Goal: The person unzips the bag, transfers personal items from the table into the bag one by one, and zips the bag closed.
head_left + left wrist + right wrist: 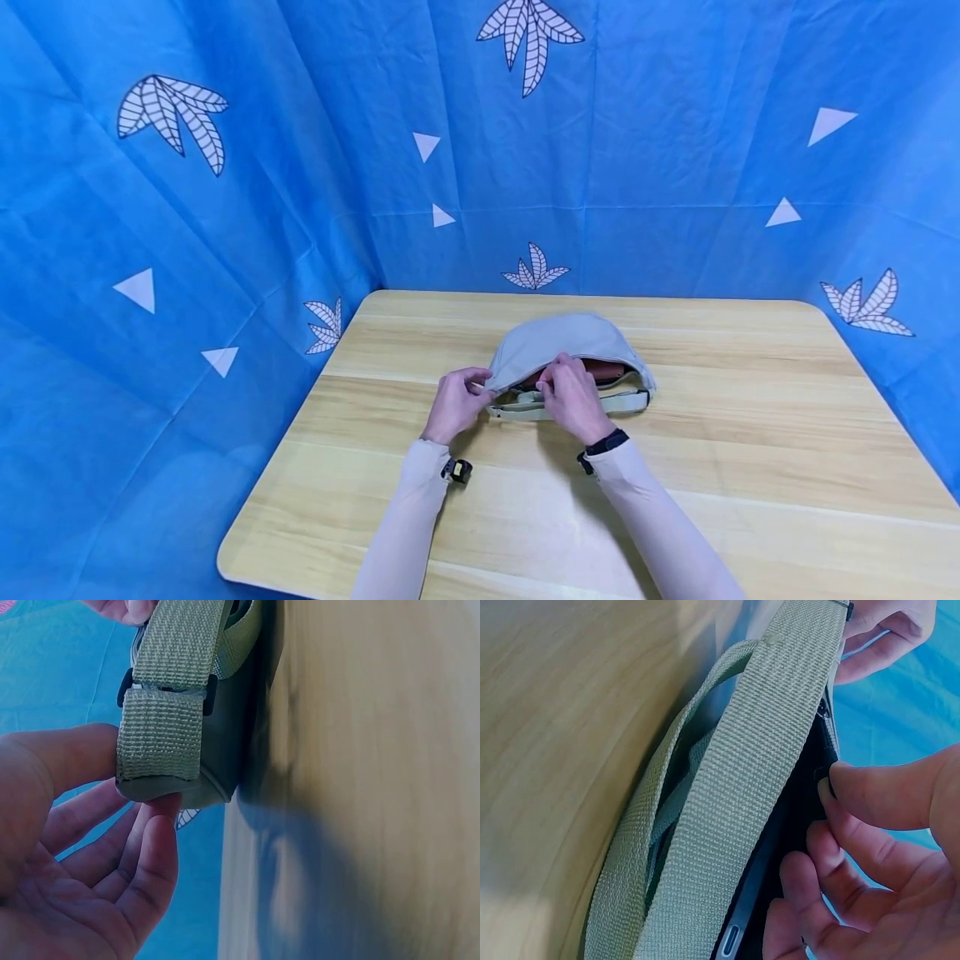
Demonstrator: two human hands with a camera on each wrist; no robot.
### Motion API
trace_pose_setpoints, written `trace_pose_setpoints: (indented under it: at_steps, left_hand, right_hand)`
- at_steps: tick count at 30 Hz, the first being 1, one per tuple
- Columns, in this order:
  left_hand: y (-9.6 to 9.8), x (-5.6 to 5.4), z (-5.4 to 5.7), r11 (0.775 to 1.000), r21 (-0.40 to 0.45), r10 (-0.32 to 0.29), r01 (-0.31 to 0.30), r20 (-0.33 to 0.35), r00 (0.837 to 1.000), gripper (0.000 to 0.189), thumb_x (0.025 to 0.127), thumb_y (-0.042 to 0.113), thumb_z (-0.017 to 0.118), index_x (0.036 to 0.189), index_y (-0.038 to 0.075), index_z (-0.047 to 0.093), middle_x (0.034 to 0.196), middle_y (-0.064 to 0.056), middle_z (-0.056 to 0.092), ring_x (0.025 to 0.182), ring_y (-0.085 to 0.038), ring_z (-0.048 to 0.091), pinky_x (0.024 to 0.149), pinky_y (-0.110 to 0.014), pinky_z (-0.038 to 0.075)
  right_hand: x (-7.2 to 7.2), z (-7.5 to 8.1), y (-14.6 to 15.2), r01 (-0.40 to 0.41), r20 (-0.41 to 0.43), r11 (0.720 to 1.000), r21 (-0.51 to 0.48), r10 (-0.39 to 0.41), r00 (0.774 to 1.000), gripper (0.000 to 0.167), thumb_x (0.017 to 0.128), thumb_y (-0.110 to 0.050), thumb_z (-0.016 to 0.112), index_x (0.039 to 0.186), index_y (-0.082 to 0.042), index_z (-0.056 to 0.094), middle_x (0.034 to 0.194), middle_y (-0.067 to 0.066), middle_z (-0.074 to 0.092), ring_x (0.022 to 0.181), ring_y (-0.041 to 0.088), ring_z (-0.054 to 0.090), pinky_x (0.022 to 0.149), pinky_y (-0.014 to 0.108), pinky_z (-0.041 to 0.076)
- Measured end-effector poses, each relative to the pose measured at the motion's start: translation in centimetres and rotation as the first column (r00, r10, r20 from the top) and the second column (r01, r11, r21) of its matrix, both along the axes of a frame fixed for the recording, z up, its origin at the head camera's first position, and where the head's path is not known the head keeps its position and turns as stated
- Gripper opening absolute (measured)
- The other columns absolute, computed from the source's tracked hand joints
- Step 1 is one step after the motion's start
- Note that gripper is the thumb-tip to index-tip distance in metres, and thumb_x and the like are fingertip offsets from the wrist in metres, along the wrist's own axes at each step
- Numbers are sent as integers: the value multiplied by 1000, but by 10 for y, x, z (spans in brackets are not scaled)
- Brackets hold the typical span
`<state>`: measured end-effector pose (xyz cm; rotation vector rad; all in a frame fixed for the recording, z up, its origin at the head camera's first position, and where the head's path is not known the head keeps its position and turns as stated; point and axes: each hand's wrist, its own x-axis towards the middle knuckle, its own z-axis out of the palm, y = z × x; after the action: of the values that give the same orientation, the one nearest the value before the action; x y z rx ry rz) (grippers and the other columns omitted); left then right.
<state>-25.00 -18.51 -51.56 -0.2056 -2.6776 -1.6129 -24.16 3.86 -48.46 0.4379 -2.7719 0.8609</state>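
Observation:
A light grey waist bag [562, 337] lies on the table, its zipped opening parted toward me. My left hand [456, 404] pinches the bag's left end, thumb against the webbing strap [159, 739] and fingertips under the corner. With thumb and index finger, my right hand [573, 400] pinches a black zipper pull [824, 774] at the edge of the opening; its other fingers curl at the gap. A reddish-brown item [603, 369] shows inside the bag. The right wrist view also catches a device edge with a small slot [731, 941] in there.
The bag rests on a light wooden table [750, 417] with rounded corners. Loops of strap lie along the bag's near side, with a black strap slider [210, 694] at the left end. Blue patterned cloth [652, 150] hangs behind and at the sides.

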Motion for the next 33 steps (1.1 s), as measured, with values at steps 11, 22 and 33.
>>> trace_pose_setpoints:
  at_steps: [11, 22, 33]
  left_hand:
    - [-4, 1, 1, 1000, -29, 10, -10, -13, 1000, 38, 85, 2, 79, 123, -1, 71, 102, -17, 77, 79, -17, 74, 64, -23, 59]
    - [-6, -3, -2, 999, -44, 29, -30, -25, 999, 38, 85, 1, 79, 122, -1, 72, 101, -17, 78, 79, -17, 73, 64, -23, 58]
    - [-5, -3, -3, 998, -38, 44, -44, -3, 999, 38, 85, 0, 78, 122, -1, 71, 100, -16, 78, 80, -17, 73, 64, -23, 59]
  right_hand:
    - [-2, -1, 7, 14, -16, 1000, -8, -14, 1000, 8, 90, -4, 74, 82, -4, 76, 97, 10, 68, 97, 34, 64, 83, 51, 56]
    - [-4, 2, 8, 8, -4, 1000, -13, -8, 1000, 7, 89, -2, 72, 84, -2, 78, 99, 11, 69, 97, 34, 64, 85, 51, 55]
    - [-3, 0, 10, 18, 1, 1000, 2, -18, 1000, 9, 90, -3, 73, 82, -3, 76, 99, 11, 67, 97, 32, 64, 82, 47, 57]
